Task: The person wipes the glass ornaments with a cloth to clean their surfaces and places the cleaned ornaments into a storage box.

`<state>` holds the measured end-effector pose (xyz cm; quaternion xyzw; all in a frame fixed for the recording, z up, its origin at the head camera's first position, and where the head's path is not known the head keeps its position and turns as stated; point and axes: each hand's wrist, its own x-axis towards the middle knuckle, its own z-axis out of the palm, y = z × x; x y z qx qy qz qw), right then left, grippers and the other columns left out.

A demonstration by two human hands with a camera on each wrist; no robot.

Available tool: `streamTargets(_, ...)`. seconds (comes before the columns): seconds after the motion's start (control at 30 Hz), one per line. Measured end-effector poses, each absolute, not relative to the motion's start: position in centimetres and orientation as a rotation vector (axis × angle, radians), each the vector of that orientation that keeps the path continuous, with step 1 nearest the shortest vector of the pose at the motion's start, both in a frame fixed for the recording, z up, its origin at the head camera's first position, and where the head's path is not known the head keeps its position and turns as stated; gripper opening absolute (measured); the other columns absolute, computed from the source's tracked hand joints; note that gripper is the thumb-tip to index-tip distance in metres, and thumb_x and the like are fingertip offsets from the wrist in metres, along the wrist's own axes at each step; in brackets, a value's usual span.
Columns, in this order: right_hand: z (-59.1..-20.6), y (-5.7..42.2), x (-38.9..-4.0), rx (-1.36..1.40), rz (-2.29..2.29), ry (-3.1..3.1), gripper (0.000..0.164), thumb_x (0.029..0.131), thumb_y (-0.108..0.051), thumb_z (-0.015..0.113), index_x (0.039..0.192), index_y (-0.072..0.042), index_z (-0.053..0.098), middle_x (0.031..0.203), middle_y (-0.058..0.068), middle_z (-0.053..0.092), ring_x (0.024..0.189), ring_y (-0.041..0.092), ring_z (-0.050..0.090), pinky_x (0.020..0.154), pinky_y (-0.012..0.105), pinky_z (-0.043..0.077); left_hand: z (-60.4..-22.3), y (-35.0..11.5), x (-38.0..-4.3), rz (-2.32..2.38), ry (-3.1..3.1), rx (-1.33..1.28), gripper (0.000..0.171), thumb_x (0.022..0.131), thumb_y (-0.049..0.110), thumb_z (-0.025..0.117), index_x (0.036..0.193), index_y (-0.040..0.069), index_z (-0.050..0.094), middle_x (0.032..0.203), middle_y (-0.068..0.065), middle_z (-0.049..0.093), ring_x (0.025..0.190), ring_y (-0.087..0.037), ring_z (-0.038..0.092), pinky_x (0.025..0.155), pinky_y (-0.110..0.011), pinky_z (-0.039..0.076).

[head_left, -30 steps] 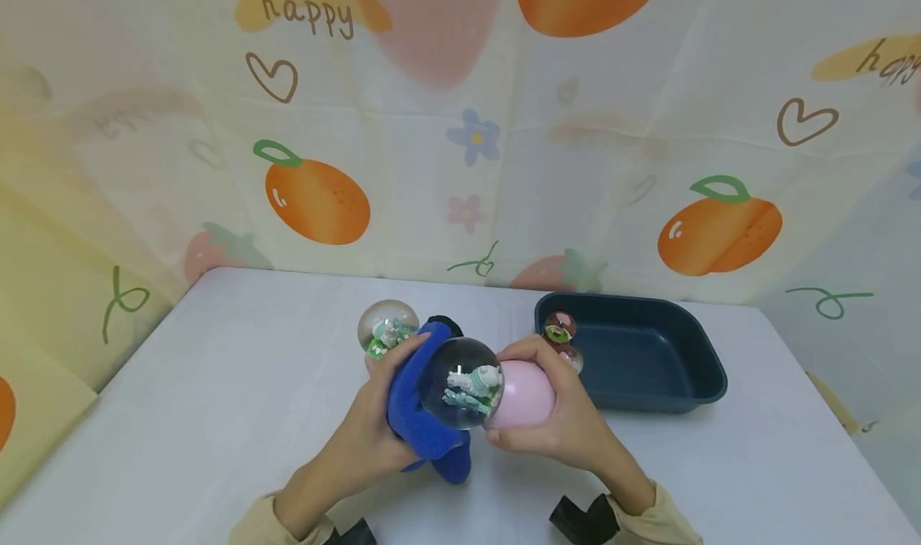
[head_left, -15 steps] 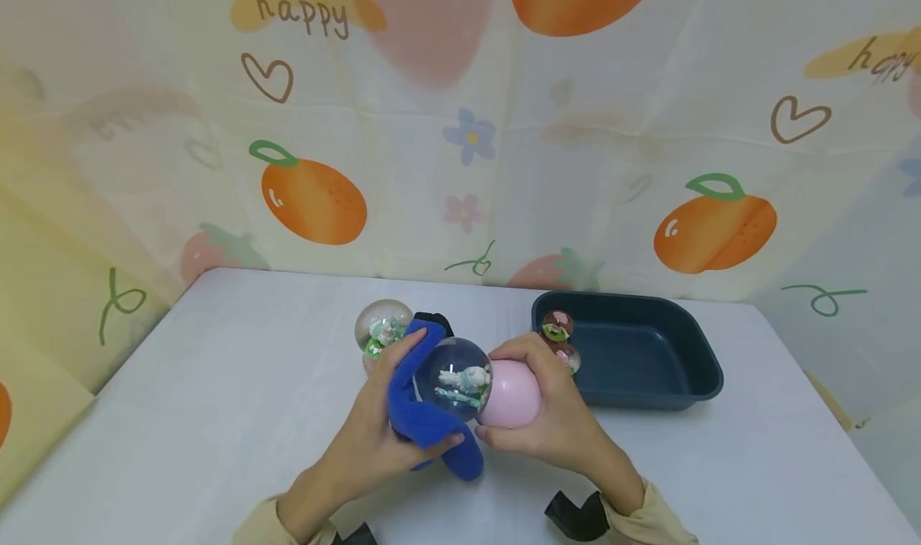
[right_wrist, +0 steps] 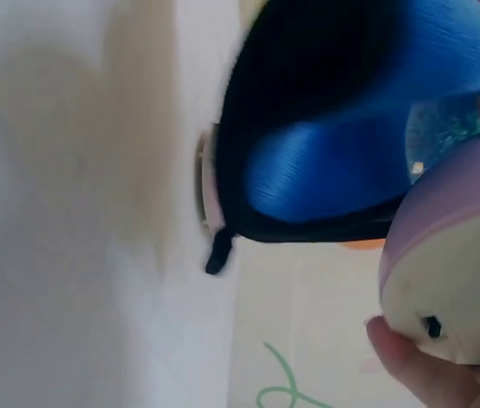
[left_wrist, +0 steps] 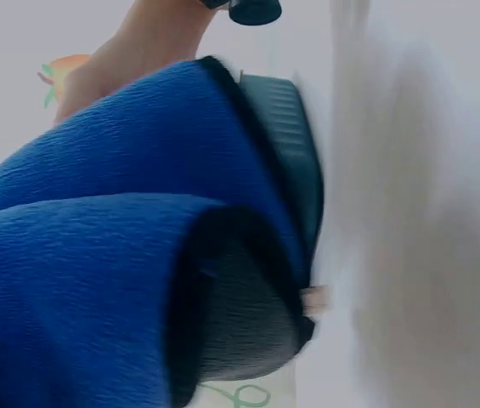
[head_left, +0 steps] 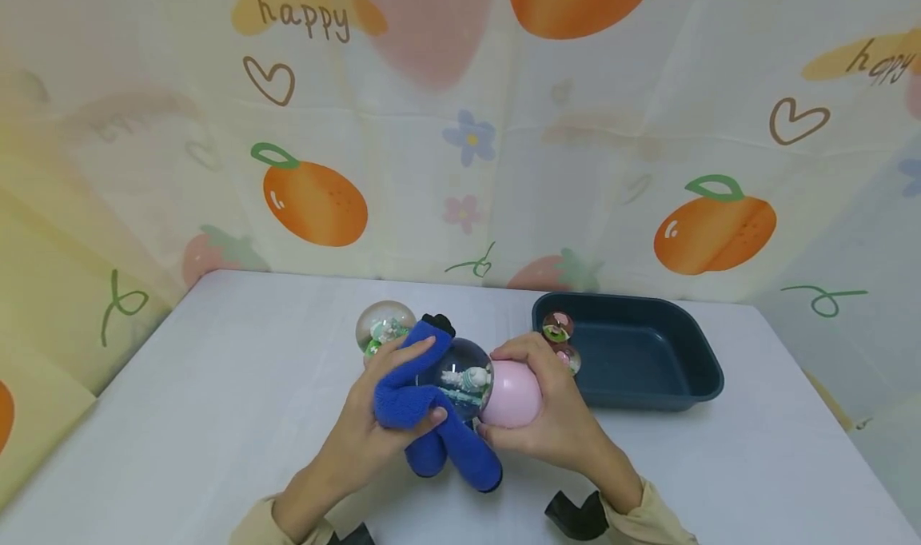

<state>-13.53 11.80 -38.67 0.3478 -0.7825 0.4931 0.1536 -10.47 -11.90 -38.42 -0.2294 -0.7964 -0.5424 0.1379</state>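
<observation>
My right hand (head_left: pixel 564 417) grips the pink base (head_left: pixel 512 394) of a snow globe (head_left: pixel 468 369), tilted sideways above the table. White and teal figures show inside its clear ball. My left hand (head_left: pixel 352 427) holds a blue cloth (head_left: pixel 406 401) with black edging against the left side of the ball, fingers above and thumb below. Loose ends of the cloth hang under the globe. In the right wrist view, the globe's pale underside (right_wrist: pixel 456 285) faces the camera, and the cloth (right_wrist: pixel 324 174) drapes by the glass. Folds of the cloth (left_wrist: pixel 95 153) hide the left fingers in the left wrist view.
Behind my left hand, a second snow globe (head_left: pixel 384 325) stands on the white table (head_left: pixel 216 417). A dark blue-green bin (head_left: pixel 651 401) sits at the back right. Two small globes (head_left: pixel 558 327) are at its left end; whether inside or beside it, I cannot tell.
The globe has shifted slightly left since the first frame. My left hand has moved the cloth over the ball's left side, and its loose ends now hang further right and lower.
</observation>
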Motion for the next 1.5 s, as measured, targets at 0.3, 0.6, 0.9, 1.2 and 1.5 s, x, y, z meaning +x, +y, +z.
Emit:
streamTargets(0.3,-38.9,11.4,-12.9,0.987,1.134,-2.324,0.067,0.057,-0.016,0.091,0.115,-0.010,0.058,0.116,0.003,0.056,0.103,0.015,0.058,0.077,0.031,0.058,-38.5,-11.5,-10.1,-1.558,-2.522,-0.630,0.095,0.077,0.027,0.086,0.151,0.035,0.026,0.153,-0.005,0.033,0.134,-0.033,0.047,0.103,-0.063,0.042)
streamTargets(0.6,-39.1,10.7,-12.6,0.984,0.793,-2.279,0.065,0.054,-0.021,0.091,0.110,-0.006,0.060,0.114,0.009,0.057,0.103,0.020,0.061,0.076,0.036,0.059,-38.4,-10.9,-9.5,-1.323,-2.576,-0.541,0.099,0.076,0.030,0.086,0.152,0.026,0.023,0.154,-0.009,0.030,0.131,-0.034,0.050,0.102,-0.059,0.046)
streamTargets(0.9,-39.3,10.7,-12.7,0.962,0.979,-2.271,0.068,0.053,-0.015,0.092,0.112,-0.007,0.060,0.116,0.008,0.058,0.107,0.020,0.061,0.076,0.036,0.060,-38.4,-11.1,-9.3,-1.240,-2.503,-0.564,0.083,0.078,0.026,0.086,0.146,0.022,0.037,0.153,-0.012,0.037,0.136,-0.038,0.047,0.104,-0.063,0.042)
streamTargets(1.2,-39.2,11.0,-12.9,0.985,1.083,-2.267,0.069,0.054,-0.013,0.092,0.113,-0.008,0.058,0.118,0.007,0.057,0.108,0.019,0.060,0.076,0.035,0.060,-37.9,-11.7,-9.7,-1.383,-2.441,-0.513,0.059,0.082,0.020,0.081,0.135,0.026,0.054,0.145,-0.009,0.048,0.134,-0.040,0.049,0.096,-0.062,0.049)
streamTargets(1.5,-39.1,11.3,-13.1,0.988,1.156,-2.224,0.068,0.055,-0.011,0.090,0.115,-0.010,0.059,0.117,0.006,0.059,0.107,0.019,0.057,0.081,0.037,0.058,-38.0,-11.7,-9.9,-1.461,-2.514,-0.575,0.084,0.076,0.031,0.087,0.141,0.026,0.035,0.143,-0.006,0.051,0.126,-0.030,0.055,0.099,-0.059,0.046)
